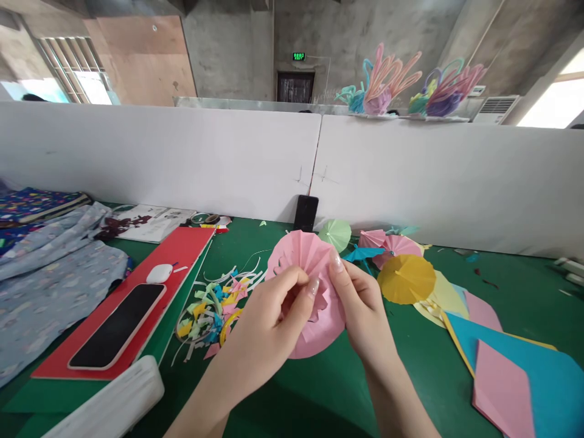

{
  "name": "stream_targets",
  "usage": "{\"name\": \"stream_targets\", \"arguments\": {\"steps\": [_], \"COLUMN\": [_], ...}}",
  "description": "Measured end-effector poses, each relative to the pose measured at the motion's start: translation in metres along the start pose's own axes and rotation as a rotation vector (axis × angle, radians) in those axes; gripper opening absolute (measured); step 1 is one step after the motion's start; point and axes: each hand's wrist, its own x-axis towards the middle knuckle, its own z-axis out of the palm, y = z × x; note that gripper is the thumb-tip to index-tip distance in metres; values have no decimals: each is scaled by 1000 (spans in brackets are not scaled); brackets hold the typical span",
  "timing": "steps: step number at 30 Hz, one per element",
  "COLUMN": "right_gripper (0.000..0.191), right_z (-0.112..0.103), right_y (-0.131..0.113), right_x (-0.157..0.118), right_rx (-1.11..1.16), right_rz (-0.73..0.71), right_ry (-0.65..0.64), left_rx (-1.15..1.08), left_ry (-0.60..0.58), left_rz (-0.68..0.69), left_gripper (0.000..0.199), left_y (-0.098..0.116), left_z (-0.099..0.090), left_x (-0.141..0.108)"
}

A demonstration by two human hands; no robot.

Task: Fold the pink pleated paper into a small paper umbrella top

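A round pink pleated paper [314, 252] with a ragged-edged hole at its middle is held up over the green table. My left hand [278, 310] pinches it near the centre with thumb and forefinger, covering part of the hole. At the right rim, my right hand [358, 292] grips the paper between thumb and curled fingers. Just beyond that hand lie small paper umbrellas: a yellow one [406, 278], a light green one [335, 233], a blue one [362, 252] and pink ones [401, 246].
Coloured paper scraps [212, 313] are piled at left. A phone [118, 325] and a white earbud case [159, 273] rest on a red board [191, 243]. Blue paper [554, 377] and folded pink paper [504, 383] lie right. Another phone [305, 213] leans on the white partition [205, 158].
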Motion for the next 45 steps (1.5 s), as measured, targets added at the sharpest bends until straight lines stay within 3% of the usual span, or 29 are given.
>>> {"name": "stream_targets", "arguments": {"steps": [7,14,19,25,30,34,41,45], "right_gripper": [42,44,45,44,42,42,41,41], "right_z": [0,-4,-6,-8,-5,-4,-9,-10], "right_y": [4,-2,0,-2,-2,2,0,-6], "right_x": [-2,-4,-3,-2,-1,0,0,-2], "right_rx": [46,52,-43,-66,-73,-103,-73,80], "right_rz": [-78,-91,-70,-109,-179,-153,-110,-29], "right_ry": [22,-64,-102,-79,-15,-4,-28,-151], "left_rx": [-116,-241,-259,-204,-121,-17,0,-134], "left_ry": [-109,-222,-260,-223,-90,-8,-49,-149], "left_rz": [-45,-89,-60,-61,-16,29,29,-49], "left_gripper": [26,23,24,26,34,34,31,32], "left_y": [0,12,6,-4,-4,-5,-6,3], "left_z": [-1,-9,-8,-9,-5,-1,-2,-9], "left_x": [2,1,0,-2,-1,1,2,2]}}
